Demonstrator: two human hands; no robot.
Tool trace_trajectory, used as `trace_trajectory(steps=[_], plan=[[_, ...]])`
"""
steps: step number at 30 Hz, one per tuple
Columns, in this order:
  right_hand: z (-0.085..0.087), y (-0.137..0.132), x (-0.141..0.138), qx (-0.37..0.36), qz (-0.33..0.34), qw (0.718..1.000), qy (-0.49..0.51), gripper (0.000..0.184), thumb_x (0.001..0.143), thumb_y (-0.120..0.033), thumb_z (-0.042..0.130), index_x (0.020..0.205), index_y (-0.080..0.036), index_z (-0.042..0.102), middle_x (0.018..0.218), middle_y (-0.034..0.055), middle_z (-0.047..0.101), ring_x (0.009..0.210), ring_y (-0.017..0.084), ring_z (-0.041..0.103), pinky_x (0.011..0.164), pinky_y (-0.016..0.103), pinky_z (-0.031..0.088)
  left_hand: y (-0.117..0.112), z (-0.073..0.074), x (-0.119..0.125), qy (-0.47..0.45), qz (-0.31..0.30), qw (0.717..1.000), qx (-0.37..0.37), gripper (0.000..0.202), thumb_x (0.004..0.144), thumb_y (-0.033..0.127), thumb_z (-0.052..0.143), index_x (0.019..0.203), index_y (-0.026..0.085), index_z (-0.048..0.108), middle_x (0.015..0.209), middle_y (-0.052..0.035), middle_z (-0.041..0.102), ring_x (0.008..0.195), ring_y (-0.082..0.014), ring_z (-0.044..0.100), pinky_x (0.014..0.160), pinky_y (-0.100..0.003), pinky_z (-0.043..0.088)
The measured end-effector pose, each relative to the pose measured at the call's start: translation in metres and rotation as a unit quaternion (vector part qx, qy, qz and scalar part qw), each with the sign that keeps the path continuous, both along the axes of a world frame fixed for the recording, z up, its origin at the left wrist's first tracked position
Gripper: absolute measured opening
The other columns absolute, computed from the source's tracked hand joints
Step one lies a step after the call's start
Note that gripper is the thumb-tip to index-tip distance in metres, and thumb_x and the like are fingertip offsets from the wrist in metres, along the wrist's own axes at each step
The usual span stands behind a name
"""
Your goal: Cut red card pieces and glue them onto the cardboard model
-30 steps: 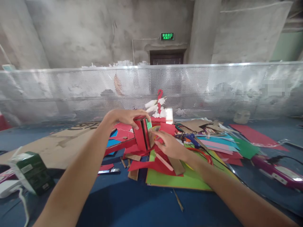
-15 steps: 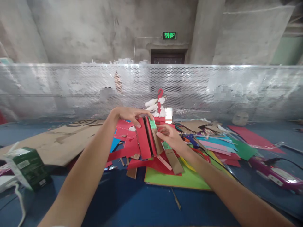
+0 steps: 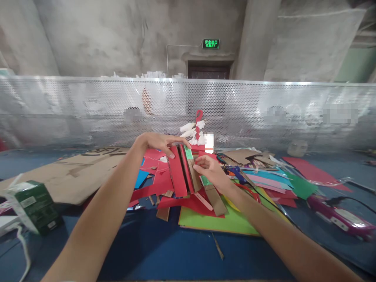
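Note:
A red cardboard box-like piece (image 3: pixel 179 172) with brown cardboard inner faces stands tilted on a heap of coloured paper. My left hand (image 3: pixel 160 142) rests on its far top edge, fingers curled over it and holding it. My right hand (image 3: pixel 208 169) pinches its right side, where a small green paper tab (image 3: pixel 189 153) shows. A loose brown cardboard strip (image 3: pixel 214 199) lies just below my right hand.
Coloured paper sheets (image 3: pixel 264 180) and a green sheet (image 3: pixel 217 221) cover the blue table (image 3: pixel 164 250). A flat cardboard sheet (image 3: pixel 67 176) lies left, a green box (image 3: pixel 35 205) at near left, a purple glue gun (image 3: pixel 337 217) at right. A perforated metal screen (image 3: pixel 88 109) closes the back.
The red piece has been tipped from upright to leaning flatter toward me. My right hand moved up slightly along its right side. My left hand stays on its top.

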State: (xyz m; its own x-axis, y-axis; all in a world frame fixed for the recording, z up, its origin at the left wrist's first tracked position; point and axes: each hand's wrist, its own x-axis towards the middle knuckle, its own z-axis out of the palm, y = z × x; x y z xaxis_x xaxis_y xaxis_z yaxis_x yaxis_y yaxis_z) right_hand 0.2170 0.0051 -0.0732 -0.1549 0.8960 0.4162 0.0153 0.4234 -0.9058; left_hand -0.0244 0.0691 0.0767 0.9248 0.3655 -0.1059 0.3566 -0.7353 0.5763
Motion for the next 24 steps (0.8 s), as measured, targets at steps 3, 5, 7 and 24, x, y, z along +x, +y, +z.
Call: trace_trajectory(steps=[3,5,7,24], plan=[[-0.0006,0.0005,-0.0002,-0.001,-0.002,1.000,-0.002,0.038,0.073,-0.041,0.079,0.098,-0.020,0.061,0.093,0.0040,0.066,0.087,0.019,0.065,0.082,0.036,0.055,-0.0007,-0.0006,-0.0010,-0.005,-0.003,1.000,0.024,0.069,0.077,0.046,0.079,0.140,0.038,0.054,0.131,-0.0047,0.064,0.108,-0.0270,0.064,0.091,-0.037,0.051],[-0.0014,0.0006,-0.0003,0.002,-0.002,1.000,-0.002,0.038,0.073,-0.043,0.078,0.099,-0.020,0.061,0.095,0.0042,0.067,0.088,0.019,0.065,0.081,0.035,0.055,-0.0009,-0.0008,-0.0019,-0.002,-0.005,0.999,0.033,0.067,0.078,0.047,0.078,0.140,0.039,0.053,0.131,-0.0039,0.064,0.108,-0.0269,0.064,0.090,-0.036,0.051],[-0.0021,0.0008,-0.0006,0.007,-0.003,1.000,-0.004,0.037,0.075,-0.043,0.077,0.099,-0.020,0.061,0.096,0.0047,0.067,0.089,0.019,0.065,0.081,0.035,0.055,-0.0008,-0.0007,-0.0030,0.001,-0.001,0.999,0.039,0.066,0.078,0.046,0.077,0.140,0.038,0.053,0.131,-0.0043,0.064,0.110,-0.0272,0.063,0.091,-0.036,0.051],[0.0018,0.0010,0.0012,0.019,-0.002,0.999,-0.045,0.035,0.079,-0.043,0.074,0.103,-0.021,0.060,0.090,0.0025,0.064,0.085,0.018,0.064,0.076,0.033,0.054,0.0006,0.0015,-0.0045,0.010,-0.009,0.998,0.069,0.069,0.078,0.054,0.074,0.141,0.036,0.051,0.123,-0.0037,0.065,0.111,-0.0261,0.061,0.092,-0.032,0.049]])
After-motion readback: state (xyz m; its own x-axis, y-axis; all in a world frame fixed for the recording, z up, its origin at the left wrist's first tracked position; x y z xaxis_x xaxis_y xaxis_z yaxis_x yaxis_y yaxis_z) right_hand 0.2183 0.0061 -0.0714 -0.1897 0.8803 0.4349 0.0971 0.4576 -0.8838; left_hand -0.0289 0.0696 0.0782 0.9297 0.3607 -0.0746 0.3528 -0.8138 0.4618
